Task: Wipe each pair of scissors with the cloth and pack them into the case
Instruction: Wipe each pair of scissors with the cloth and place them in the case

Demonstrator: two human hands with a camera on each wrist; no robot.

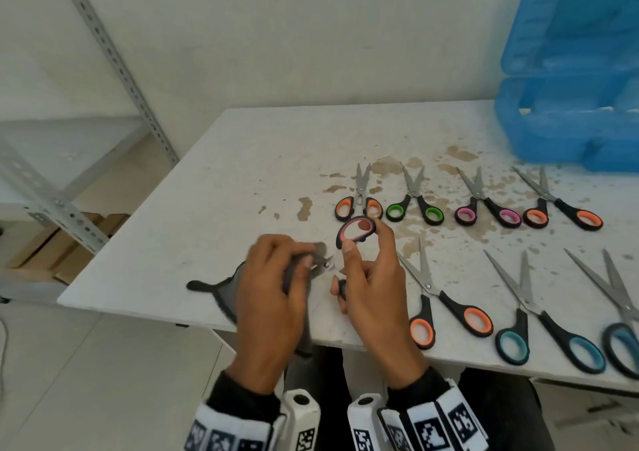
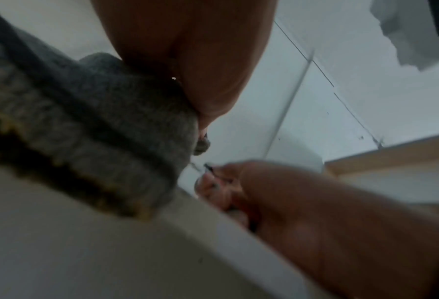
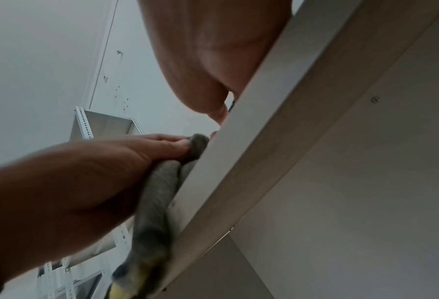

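Note:
My right hand (image 1: 366,277) grips a pair of scissors with black and pink handles (image 1: 356,230), handles up, over the table's near edge. My left hand (image 1: 276,277) holds a grey cloth (image 1: 228,291) bunched round the blades, so only the pivot shows. The cloth (image 2: 90,129) hangs below the table edge in the left wrist view, and the right wrist view shows the left hand (image 3: 85,172) clutching the cloth (image 3: 159,186). The blue case (image 1: 570,104) stands open at the table's far right.
Several other scissors lie on the stained white table (image 1: 242,181): a back row with orange (image 1: 359,201), green (image 1: 415,205) and pink (image 1: 487,208) handles, and a front row with orange (image 1: 446,309) and teal (image 1: 539,333) handles. A metal shelf rack (image 1: 62,187) stands at the left.

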